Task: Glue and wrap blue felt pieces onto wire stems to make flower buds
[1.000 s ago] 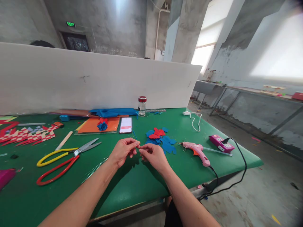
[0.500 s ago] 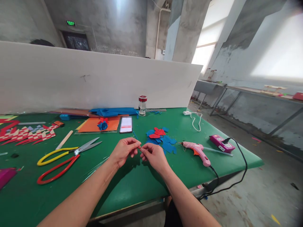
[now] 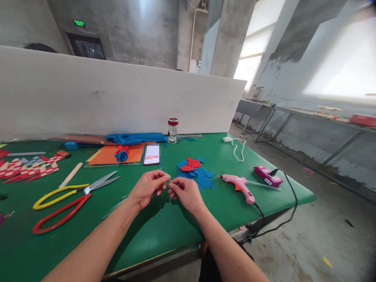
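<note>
Thin wire, pinched between fingertips, angled up over green table

A single view comes from a camera worn on the person's head, looking forward and down across the green bench. The forearms enter from the bottom edge, close to the lens. The white board crosses the middle of the frame; walls and windows fill the upper right.
</note>
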`<action>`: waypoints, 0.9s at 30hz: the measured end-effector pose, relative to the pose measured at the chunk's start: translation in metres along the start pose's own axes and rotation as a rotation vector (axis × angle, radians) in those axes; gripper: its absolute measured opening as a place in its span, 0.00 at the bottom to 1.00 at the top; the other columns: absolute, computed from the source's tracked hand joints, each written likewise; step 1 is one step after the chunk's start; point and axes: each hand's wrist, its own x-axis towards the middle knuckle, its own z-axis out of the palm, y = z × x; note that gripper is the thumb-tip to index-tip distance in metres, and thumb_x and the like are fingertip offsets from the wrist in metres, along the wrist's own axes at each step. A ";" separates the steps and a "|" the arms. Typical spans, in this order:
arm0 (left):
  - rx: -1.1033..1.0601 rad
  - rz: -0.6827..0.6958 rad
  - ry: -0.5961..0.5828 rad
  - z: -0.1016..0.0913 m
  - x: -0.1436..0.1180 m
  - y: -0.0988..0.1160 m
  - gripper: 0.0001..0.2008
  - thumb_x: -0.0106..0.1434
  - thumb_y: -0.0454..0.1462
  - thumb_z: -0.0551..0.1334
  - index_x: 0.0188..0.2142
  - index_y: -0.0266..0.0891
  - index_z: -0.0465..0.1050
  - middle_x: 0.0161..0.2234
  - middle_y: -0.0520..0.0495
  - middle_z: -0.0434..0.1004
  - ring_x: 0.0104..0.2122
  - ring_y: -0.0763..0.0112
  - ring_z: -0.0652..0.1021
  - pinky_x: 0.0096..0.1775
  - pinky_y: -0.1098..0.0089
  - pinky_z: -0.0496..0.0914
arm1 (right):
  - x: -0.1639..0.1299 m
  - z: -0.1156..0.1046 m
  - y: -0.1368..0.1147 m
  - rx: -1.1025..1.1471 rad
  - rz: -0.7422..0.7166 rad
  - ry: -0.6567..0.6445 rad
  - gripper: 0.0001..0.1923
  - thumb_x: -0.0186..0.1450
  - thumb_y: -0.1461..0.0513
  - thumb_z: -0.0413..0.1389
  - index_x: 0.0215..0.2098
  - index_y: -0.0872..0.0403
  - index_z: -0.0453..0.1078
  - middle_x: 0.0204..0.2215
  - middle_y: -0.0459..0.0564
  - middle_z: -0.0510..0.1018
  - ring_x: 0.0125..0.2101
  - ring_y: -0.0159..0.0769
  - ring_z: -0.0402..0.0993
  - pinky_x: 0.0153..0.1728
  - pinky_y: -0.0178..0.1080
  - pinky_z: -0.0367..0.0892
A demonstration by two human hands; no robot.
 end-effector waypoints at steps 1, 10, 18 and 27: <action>0.067 0.007 -0.003 -0.002 0.000 0.002 0.15 0.47 0.44 0.71 0.27 0.36 0.72 0.18 0.55 0.70 0.17 0.79 0.67 0.18 0.79 0.58 | 0.001 -0.005 -0.002 -0.039 -0.007 -0.010 0.13 0.61 0.53 0.59 0.36 0.54 0.76 0.24 0.47 0.78 0.23 0.33 0.74 0.26 0.34 0.69; 0.665 -0.204 -0.118 -0.017 0.004 -0.007 0.12 0.49 0.45 0.64 0.21 0.39 0.66 0.18 0.53 0.70 0.14 0.75 0.67 0.16 0.75 0.55 | 0.013 -0.120 -0.023 -0.696 -0.107 0.344 0.10 0.64 0.56 0.54 0.34 0.52 0.75 0.26 0.45 0.78 0.27 0.34 0.71 0.29 0.34 0.61; 0.989 -0.039 -0.081 -0.021 0.014 -0.015 0.09 0.49 0.41 0.61 0.17 0.40 0.67 0.18 0.53 0.70 0.22 0.70 0.69 0.25 0.73 0.55 | 0.004 -0.209 -0.023 -1.069 0.056 0.319 0.08 0.60 0.60 0.56 0.27 0.53 0.75 0.25 0.48 0.78 0.26 0.35 0.70 0.27 0.35 0.55; 1.092 0.014 -0.008 -0.022 0.014 -0.012 0.15 0.51 0.47 0.63 0.17 0.42 0.65 0.18 0.51 0.72 0.21 0.69 0.69 0.25 0.72 0.54 | -0.030 -0.190 -0.038 -0.895 0.008 0.148 0.13 0.64 0.55 0.52 0.30 0.52 0.75 0.18 0.43 0.74 0.18 0.31 0.65 0.22 0.33 0.55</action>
